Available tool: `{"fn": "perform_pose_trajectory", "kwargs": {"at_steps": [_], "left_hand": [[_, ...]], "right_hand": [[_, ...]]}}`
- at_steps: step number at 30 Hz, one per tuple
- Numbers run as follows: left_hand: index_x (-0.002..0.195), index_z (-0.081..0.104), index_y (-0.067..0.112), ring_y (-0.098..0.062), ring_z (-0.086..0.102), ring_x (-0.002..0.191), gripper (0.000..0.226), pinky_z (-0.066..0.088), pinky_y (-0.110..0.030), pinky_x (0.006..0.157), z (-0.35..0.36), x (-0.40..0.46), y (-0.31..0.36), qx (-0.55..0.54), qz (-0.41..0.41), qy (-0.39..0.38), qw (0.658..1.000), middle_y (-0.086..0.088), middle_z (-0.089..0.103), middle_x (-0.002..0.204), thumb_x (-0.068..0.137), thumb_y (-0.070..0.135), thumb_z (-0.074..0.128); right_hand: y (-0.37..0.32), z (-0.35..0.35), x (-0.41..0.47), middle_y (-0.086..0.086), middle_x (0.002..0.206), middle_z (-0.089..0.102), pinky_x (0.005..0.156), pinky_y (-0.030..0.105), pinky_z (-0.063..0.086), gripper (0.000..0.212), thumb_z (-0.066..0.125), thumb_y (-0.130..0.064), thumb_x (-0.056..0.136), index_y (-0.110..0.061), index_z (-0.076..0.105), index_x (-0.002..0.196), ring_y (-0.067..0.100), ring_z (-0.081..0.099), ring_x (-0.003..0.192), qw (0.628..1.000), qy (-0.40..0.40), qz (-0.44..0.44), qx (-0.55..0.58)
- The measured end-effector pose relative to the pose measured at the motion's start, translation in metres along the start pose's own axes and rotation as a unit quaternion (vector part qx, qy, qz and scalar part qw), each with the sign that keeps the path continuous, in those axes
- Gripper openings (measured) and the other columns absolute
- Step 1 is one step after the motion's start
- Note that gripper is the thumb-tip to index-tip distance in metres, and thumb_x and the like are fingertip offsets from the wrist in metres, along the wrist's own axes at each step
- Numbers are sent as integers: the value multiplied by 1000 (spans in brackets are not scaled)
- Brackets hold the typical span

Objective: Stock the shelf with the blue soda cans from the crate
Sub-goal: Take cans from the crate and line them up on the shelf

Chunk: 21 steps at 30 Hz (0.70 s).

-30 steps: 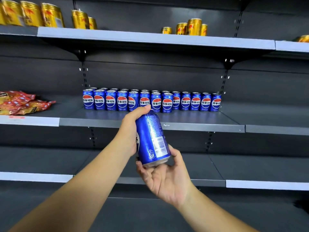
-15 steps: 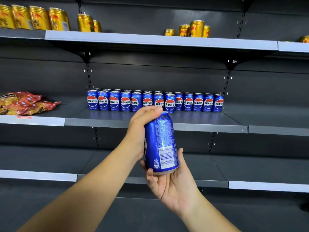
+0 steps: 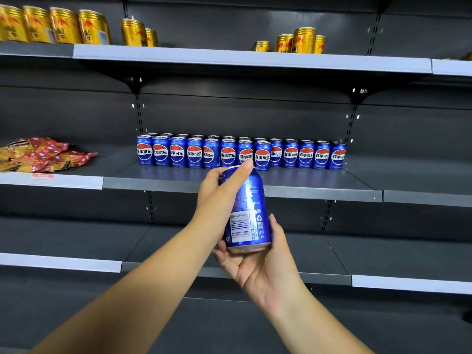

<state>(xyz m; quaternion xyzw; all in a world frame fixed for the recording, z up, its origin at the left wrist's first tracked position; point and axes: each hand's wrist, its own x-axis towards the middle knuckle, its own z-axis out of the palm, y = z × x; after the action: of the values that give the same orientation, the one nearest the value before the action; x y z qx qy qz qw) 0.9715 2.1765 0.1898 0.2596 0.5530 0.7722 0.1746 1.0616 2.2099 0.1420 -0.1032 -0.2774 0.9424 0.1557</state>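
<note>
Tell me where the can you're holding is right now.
In the head view the blue can is at centre frame, held between the left hand near its top and the right hand under its base, just in front of the middle shelf.

A single head-worn view is given, faced squarely at the dark shelving and tilted slightly downward. The middle shelf (image 3: 281, 192) is seen near eye level, close enough for can labels to be read; the underside of the upper shelf (image 3: 229, 57) is looked up at. Both forearms are seen entering from the bottom edge. No second view is provided.
</note>
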Motion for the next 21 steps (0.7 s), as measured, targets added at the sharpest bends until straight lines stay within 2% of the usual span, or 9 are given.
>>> {"fn": "perform_pose_trajectory", "kwargs": {"at_steps": [4,7,9,11,13,15,18,21], "left_hand": [[89,57,21,-12,69,63,37,57,-31,70,-2,0,0,5,-13,2,1000,2,70,74,72,50,72],[89,56,19,-14,68,63,38,56,-32,71,-3,0,-1,-13,-34,10,999,0,70,73,71,49,73],[91,57,17,-15,67,60,38,56,-31,67,-5,0,0,-27,-44,10,999,-1,69,71,73,47,72],[92,58,14,-15,67,58,37,55,-28,61,-7,0,1,-39,-49,2,998,-2,68,70,75,44,71],[90,60,12,-16,66,58,34,56,-27,59,-8,-2,4,-44,-46,-23,998,-4,68,68,75,42,70],[86,60,12,-17,65,57,36,55,-26,56,-8,-5,5,-48,-43,-52,997,-5,67,66,69,43,69],[85,60,12,-17,65,56,46,54,-26,56,-8,-8,7,-50,-52,-88,993,-7,66,66,56,47,67],[89,60,11,-16,66,57,55,55,-27,61,-7,-11,7,-33,-78,-102,991,-5,69,68,52,51,66]], "right_hand": [[1,-5,3,19,93,70,64,35,59,55,42,-53,90,-6,65,106,29,66,69,998,-6,-17,-56],[0,-10,3,18,102,71,70,36,59,60,47,-53,77,-8,63,113,30,69,77,993,-15,-29,-116],[-2,-14,2,16,108,70,77,38,57,64,48,-54,73,-12,60,119,30,69,86,985,-22,-33,-166],[-6,-20,2,10,110,70,84,39,53,66,57,-57,72,-14,57,122,26,69,92,972,-22,-41,-230],[-12,-24,1,9,109,71,87,40,52,78,76,-61,59,-14,58,119,23,69,92,957,-23,-47,-284],[-19,-27,1,13,109,70,88,40,53,90,87,-57,42,-8,63,114,25,68,92,951,-59,-45,-301],[-30,-29,0,17,102,71,90,39,54,74,92,-47,40,-5,74,98,24,69,89,944,-106,-43,-310],[-35,-29,-1,19,102,71,92,44,52,74,91,-47,38,-5,75,97,26,70,89,934,-93,-49,-341]]}}
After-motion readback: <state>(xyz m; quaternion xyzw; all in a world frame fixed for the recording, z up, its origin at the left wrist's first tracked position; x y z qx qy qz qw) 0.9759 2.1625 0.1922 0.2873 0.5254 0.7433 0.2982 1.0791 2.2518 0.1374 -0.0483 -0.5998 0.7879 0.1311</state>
